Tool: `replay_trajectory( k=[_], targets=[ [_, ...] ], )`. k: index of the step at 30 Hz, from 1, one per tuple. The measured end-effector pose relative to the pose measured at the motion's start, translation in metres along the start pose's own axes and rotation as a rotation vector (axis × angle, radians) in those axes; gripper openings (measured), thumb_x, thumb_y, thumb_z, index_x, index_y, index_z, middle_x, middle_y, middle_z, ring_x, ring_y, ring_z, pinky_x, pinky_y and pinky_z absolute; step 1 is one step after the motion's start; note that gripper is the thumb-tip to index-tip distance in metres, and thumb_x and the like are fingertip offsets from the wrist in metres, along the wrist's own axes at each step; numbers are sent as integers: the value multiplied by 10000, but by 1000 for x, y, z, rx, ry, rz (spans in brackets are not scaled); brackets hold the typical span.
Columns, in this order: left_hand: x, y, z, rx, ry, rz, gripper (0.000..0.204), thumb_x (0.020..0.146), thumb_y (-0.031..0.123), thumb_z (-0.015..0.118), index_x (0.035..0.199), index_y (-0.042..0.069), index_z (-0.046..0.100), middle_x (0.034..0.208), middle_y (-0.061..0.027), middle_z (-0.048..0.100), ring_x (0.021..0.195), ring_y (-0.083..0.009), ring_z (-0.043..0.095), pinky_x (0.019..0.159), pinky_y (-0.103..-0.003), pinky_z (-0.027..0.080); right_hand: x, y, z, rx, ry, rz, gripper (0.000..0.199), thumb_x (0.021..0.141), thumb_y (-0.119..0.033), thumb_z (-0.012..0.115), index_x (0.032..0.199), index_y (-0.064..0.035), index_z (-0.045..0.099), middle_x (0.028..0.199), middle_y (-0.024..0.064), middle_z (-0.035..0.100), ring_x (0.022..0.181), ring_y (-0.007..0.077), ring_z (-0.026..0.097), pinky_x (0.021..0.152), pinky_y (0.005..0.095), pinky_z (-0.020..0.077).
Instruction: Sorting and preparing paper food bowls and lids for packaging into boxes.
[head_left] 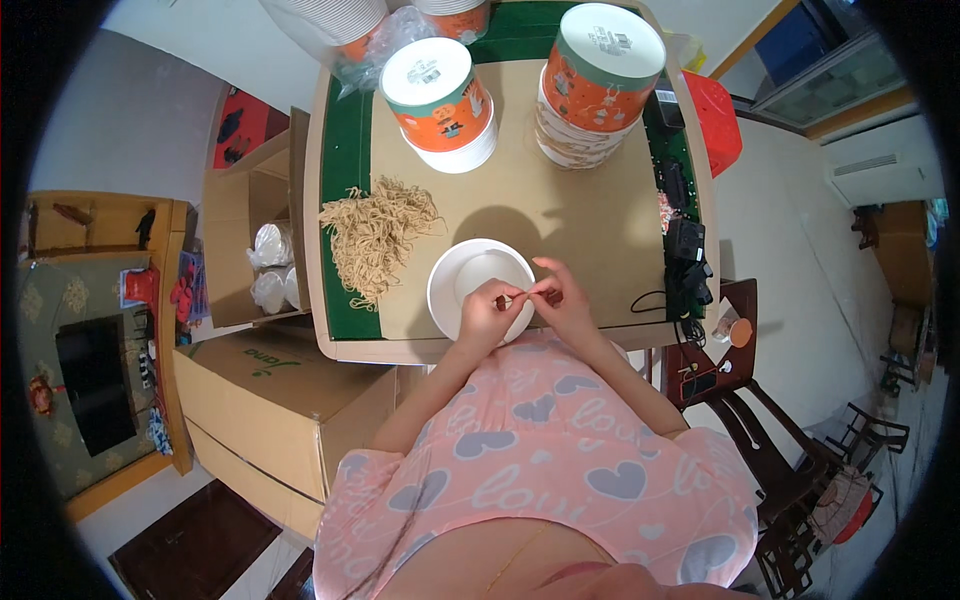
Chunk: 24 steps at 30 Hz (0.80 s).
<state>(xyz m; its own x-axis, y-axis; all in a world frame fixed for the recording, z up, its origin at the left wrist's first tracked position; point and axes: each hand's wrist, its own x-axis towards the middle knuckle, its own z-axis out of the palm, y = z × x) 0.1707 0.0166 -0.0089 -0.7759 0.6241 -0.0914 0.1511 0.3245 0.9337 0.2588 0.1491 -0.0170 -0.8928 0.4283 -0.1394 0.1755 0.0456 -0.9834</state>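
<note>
White round open tub (466,270) sits near the edge of a brown-topped table (590,230), left hand (487,316) and right hand (562,302) meeting over its right side, fingertips pinched together (anything between too small to tell).

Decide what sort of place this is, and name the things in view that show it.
Probably a living room in a home: a dark flat screen is set against a patterned wall, and a dark wooden chair stands beside the table.
</note>
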Motion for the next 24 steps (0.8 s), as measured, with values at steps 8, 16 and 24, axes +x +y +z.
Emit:
replay_trajectory(
  k=[8,16,24],
  targets=[
    [1,-6,-1,-70,4,-149,52,773,36,661,810,2,650,735,-31,644,622,-65,548,581,-211,448,-2,-5,1,-124,1,-30,385,804,-35,606,1167,-100,493,773,42,635,661,122,600,627,265,494],
    [-3,-9,-5,-133,-58,-163,78,782,56,672,834,-3,672,748,-23,656,639,-58,555,586,-213,450,-3,-9,2,-106,-4,-21,341,816,-41,595,1143,-97,512,771,39,643,640,121,587,609,265,482],
    [-3,-10,-2,-85,-31,-127,87,773,63,684,835,3,672,745,-31,657,640,-64,561,580,-214,454,-3,-10,3,-123,1,-7,346,821,-45,592,1153,-93,507,778,41,638,649,118,583,622,260,482]
  ],
)
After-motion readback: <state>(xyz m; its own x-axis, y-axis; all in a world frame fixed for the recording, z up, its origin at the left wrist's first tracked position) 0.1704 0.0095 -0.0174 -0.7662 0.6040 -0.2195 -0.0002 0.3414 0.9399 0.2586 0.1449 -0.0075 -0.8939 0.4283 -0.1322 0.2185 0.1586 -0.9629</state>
